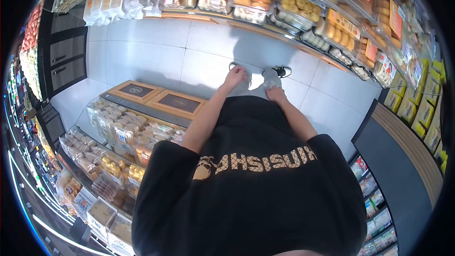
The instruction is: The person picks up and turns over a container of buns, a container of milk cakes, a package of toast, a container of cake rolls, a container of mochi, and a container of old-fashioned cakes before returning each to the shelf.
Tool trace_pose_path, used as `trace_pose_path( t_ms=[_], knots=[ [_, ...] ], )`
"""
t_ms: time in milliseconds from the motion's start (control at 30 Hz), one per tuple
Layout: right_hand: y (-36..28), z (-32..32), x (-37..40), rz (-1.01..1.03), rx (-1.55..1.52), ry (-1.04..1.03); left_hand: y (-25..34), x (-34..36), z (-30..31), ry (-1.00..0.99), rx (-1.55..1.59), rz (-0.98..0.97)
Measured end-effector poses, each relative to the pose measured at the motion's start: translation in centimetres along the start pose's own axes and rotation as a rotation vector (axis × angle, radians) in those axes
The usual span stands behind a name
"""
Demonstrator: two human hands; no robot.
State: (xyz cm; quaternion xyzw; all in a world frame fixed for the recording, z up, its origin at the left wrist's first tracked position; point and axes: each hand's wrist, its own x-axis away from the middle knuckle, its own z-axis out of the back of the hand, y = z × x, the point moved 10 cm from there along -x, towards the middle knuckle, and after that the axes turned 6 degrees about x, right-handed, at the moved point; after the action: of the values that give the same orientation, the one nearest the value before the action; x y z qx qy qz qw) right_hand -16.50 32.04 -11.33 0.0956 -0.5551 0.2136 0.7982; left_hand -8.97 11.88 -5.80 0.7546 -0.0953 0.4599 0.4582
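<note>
My left hand (234, 77) hangs in front of my left leg, its fingers curled loosely inward, and I see nothing in it. Close to the grey trouser leg (270, 79) is my right hand (274, 94). Its fingers are partly hidden against the cloth, so whether it grips the fabric cannot be told. Both arms come out of a black T-shirt (265, 204) with patterned lettering. Beyond the hands, a dark shoe (283, 72) stands on the pale tiled floor (208, 38).
Ahead runs a shelf with packaged pastries (296, 7) in clear boxes. On my left stands a wooden-edged display (177, 104) with bagged baked goods (125, 128). To my right are a dark counter (393, 147), yellow packets (407, 109) and a low rack of bagged goods (379, 220).
</note>
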Motion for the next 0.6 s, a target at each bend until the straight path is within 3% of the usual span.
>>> trace_pose_path(
  t_ms=[100,233,300,467,600],
  knots=[
    [-4.4,-0.1,-0.2,-0.014,0.075,0.004,0.3,1.6,6.5,0.118,0.019,0.012],
    [-9.4,2.4,2.6,-0.056,0.204,0.039,-5.2,2.5,15.8,0.213,0.02,0.087],
    [-11.6,3.4,2.4,0.021,0.279,0.148,-7.5,3.5,20.3,0.299,0.109,0.085],
    [-15.4,4.9,2.6,0.098,0.332,0.203,-10.8,5.5,26.2,0.382,0.053,0.195],
    [-18.4,5.7,1.9,0.195,0.274,0.215,-11.2,4.8,25.9,0.407,0.101,0.208]
  ],
)
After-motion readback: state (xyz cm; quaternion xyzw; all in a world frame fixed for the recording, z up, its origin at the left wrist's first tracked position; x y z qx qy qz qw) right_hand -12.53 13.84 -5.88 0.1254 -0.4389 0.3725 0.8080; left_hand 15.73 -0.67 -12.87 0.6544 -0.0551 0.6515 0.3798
